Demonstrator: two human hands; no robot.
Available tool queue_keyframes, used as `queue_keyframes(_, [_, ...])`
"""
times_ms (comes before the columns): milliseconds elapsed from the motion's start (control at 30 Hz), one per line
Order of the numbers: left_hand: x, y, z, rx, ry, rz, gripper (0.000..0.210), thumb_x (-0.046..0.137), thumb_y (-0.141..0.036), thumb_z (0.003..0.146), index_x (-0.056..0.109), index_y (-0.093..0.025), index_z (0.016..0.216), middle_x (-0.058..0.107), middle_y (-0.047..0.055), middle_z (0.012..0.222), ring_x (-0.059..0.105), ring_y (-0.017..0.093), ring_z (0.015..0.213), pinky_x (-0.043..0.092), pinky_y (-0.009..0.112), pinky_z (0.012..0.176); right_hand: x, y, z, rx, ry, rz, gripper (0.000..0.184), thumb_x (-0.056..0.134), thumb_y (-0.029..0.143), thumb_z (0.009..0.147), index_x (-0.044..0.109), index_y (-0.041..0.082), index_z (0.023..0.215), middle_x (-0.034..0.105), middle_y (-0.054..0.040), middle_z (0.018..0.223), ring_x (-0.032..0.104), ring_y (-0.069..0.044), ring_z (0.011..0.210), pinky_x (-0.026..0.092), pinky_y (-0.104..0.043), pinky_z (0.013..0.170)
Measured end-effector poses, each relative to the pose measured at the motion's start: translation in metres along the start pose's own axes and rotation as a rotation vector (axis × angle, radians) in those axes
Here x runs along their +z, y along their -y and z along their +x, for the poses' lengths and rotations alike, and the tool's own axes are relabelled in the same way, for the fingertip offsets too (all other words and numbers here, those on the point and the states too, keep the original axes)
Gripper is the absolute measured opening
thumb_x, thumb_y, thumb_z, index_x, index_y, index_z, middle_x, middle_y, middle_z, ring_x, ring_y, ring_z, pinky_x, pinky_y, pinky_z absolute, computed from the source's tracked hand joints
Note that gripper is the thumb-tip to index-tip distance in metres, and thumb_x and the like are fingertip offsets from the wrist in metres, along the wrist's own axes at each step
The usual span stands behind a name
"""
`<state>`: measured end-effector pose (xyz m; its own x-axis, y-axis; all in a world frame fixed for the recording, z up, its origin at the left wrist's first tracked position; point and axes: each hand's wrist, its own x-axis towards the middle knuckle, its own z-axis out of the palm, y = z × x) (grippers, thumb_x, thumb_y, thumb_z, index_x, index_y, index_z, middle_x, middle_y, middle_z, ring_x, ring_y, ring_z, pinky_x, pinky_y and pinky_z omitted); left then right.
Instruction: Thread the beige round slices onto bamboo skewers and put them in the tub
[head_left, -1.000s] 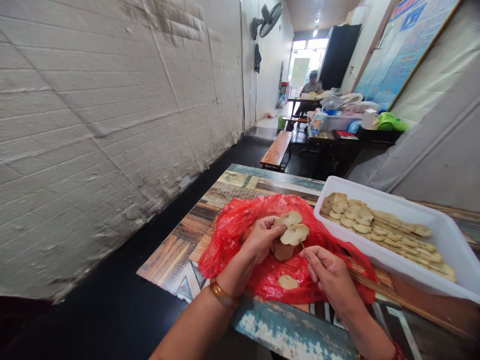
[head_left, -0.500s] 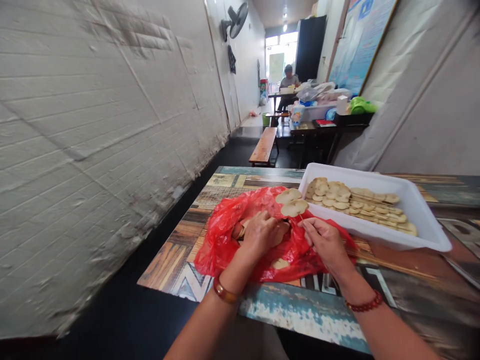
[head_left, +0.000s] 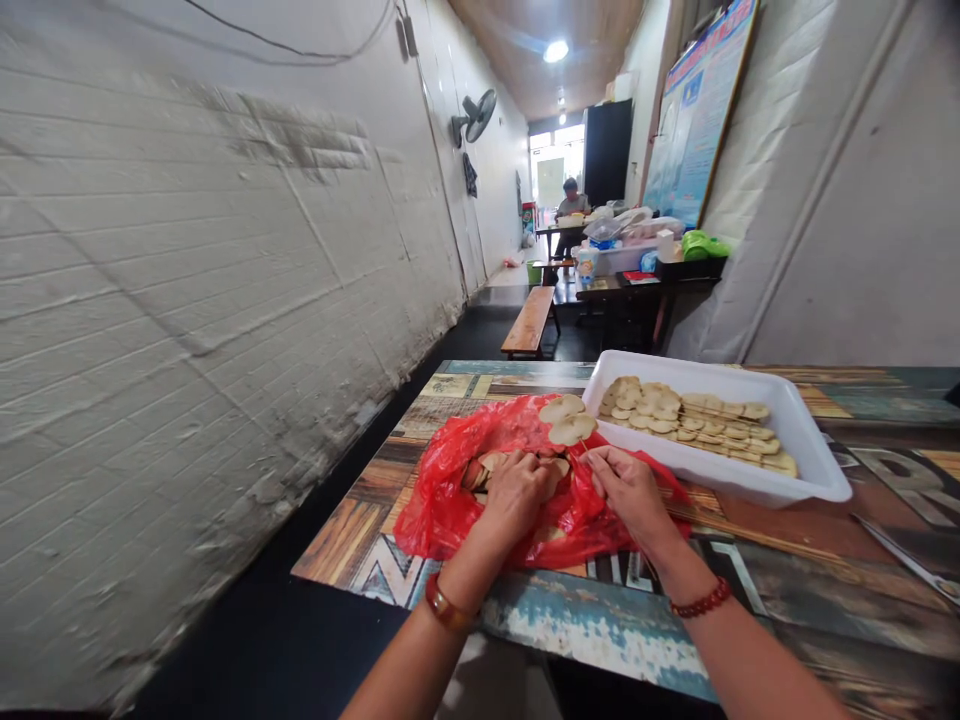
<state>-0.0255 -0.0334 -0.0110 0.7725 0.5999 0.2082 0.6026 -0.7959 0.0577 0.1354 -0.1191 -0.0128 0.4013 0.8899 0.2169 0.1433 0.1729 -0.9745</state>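
My right hand [head_left: 626, 490] pinches a thin stick with pale tan, flat, round slices [head_left: 572, 430] threaded on its far end, held above a crumpled red plastic bag [head_left: 442, 500]. Inside the open bag lies a pile of loose slices [head_left: 480, 470] of the same look, some with reddish edges. My left hand [head_left: 517, 490] reaches down into this pile with its fingers curled; their tips are hidden, so what they grip cannot be made out. To the right, a white plastic tub [head_left: 825, 470] holds rows of stacked skewered slices [head_left: 697, 425].
The patterned table [head_left: 352, 500] carries bag and tub; thin sticks [head_left: 750, 525] lie right of the bag, and a metal tool [head_left: 907, 560] at the right edge. Beyond stand a wooden bench [head_left: 530, 320], a cluttered table [head_left: 645, 280] and a seated person [head_left: 571, 205]. A wall [head_left: 187, 350] runs along the left.
The camera view has tilted up a little, so more ceiling shows. My left hand stays in the pile, and my right hand still holds the skewer beside it.
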Motion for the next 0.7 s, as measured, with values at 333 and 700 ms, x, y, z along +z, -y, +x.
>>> queue_keyframes(333, [0.002,-0.009,-0.004,0.001,0.013,0.068,0.023,0.045,-0.029,0.09,0.065,-0.023,0.1,0.057,0.009,0.094,0.049,0.022,0.089,0.037,0.033,0.076,-0.004,0.0,0.0,-0.033,0.013,0.03,0.039,0.051,0.052,0.084,0.062,0.015,0.079,0.045,0.0057,0.048,0.037,-0.009,0.042,0.027,-0.022,0.042])
queue_keyframes(700, [-0.018,0.005,0.001,-0.169,-0.108,-0.7,0.004,0.056,-0.018,0.073,0.056,-0.015,0.069,0.059,0.002,0.068,0.053,0.012,0.062,0.038,0.023,0.059,-0.005,0.002,-0.001,-0.038,0.009,0.034,0.036,0.052,0.051,0.084,0.062,0.017,0.076,0.046,0.0059,0.047,0.038,-0.01,0.041,0.03,-0.023,0.042])
